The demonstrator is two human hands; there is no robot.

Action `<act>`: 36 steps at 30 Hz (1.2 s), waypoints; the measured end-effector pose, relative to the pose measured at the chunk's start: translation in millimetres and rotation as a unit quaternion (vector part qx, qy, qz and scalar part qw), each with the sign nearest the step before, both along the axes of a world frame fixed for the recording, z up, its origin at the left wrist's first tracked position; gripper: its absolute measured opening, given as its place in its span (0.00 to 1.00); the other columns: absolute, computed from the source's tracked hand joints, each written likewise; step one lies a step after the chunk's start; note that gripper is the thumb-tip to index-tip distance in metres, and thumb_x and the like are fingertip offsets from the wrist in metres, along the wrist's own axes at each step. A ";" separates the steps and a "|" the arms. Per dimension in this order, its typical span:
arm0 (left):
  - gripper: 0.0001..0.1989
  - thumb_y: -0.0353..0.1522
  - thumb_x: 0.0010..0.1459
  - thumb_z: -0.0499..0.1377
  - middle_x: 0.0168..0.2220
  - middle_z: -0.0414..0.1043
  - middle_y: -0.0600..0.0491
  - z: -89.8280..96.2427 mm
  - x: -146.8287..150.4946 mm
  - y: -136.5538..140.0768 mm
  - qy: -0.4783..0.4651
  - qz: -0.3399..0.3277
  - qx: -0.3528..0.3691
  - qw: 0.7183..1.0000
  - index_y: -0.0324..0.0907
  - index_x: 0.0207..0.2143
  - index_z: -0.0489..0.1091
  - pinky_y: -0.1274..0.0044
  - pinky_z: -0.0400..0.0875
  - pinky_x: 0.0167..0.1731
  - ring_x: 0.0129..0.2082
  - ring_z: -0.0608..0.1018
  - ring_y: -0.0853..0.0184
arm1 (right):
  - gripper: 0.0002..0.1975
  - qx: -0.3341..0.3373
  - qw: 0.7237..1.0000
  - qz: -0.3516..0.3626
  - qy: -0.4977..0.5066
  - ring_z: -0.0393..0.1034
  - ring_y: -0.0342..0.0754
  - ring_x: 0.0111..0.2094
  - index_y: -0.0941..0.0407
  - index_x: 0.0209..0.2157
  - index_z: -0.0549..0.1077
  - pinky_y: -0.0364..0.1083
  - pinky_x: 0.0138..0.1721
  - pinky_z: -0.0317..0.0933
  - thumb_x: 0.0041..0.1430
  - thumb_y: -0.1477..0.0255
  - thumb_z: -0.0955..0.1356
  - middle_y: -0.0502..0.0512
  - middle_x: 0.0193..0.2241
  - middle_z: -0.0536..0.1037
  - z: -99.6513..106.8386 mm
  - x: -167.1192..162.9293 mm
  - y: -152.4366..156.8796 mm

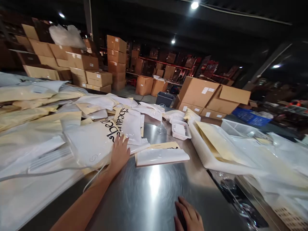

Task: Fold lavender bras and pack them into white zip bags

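My left hand (119, 154) reaches forward across the steel table (154, 199) and rests flat, fingers spread, on a white plastic bag with black lettering (106, 134). My right hand (189, 216) lies near the table's front edge with fingers loosely curled, over something dark that I cannot make out. A folded white bag on a yellow sheet (161, 155) lies just right of my left hand.
Heaps of white and yellow bags (31, 122) cover the table's left side. A white tray of yellow envelopes (216, 144) and a small clear tray (181, 130) sit to the right. Cardboard boxes (199, 93) and shelving stand behind.
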State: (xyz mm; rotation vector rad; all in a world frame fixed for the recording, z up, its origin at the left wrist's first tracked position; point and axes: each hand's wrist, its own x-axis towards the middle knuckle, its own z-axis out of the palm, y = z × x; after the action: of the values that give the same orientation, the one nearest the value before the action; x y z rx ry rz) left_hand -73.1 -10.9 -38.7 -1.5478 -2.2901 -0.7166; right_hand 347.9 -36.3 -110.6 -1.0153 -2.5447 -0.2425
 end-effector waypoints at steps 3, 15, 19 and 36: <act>0.25 0.21 0.58 0.49 0.64 0.61 0.36 -0.1 -1.7 46.0 0.000 -0.026 -0.003 1.000 0.33 0.57 0.68 0.55 0.54 0.64 0.68 0.56 0.47 | 0.19 -0.059 0.997 -0.036 0.014 0.72 0.55 0.54 0.50 0.53 0.73 0.54 0.50 0.70 0.64 0.61 0.66 0.58 0.57 0.74 19.0 -12.5 -13.6; 0.19 0.24 0.61 0.47 0.44 0.78 0.41 39.9 -11.7 52.8 0.007 -0.132 0.173 0.976 0.34 0.48 0.72 0.58 0.67 0.56 0.46 0.79 0.56 | 0.16 -0.098 0.986 -0.045 0.125 0.72 0.56 0.53 0.52 0.51 0.74 0.56 0.51 0.70 0.62 0.65 0.68 0.59 0.52 0.77 29.5 -21.0 -21.6; 0.20 0.24 0.58 0.47 0.47 0.78 0.47 56.6 15.9 0.2 0.067 -0.282 0.251 0.924 0.40 0.49 0.72 0.68 0.73 0.51 0.48 0.79 0.60 | 0.15 -0.067 0.938 -0.113 0.322 0.76 0.53 0.45 0.53 0.51 0.71 0.49 0.40 0.75 0.64 0.64 0.67 0.61 0.47 0.77 30.0 -34.4 -34.1; 0.09 0.23 0.58 0.57 0.35 0.81 0.59 -4.1 117.5 -145.4 0.086 -0.568 0.245 0.781 0.45 0.33 0.73 0.72 0.72 0.55 0.42 0.81 0.70 | 0.18 0.041 0.991 0.102 0.072 0.75 0.48 0.50 0.55 0.53 0.70 0.52 0.58 0.60 0.72 0.64 0.57 0.52 0.46 0.81 64.7 -68.0 -112.8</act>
State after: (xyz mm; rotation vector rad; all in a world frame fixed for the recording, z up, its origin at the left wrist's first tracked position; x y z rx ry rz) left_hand 44.4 -156.3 -42.8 -2.4334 -0.6865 -1.2028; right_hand 279.9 -149.1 -45.9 -0.7097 -2.4621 -0.2072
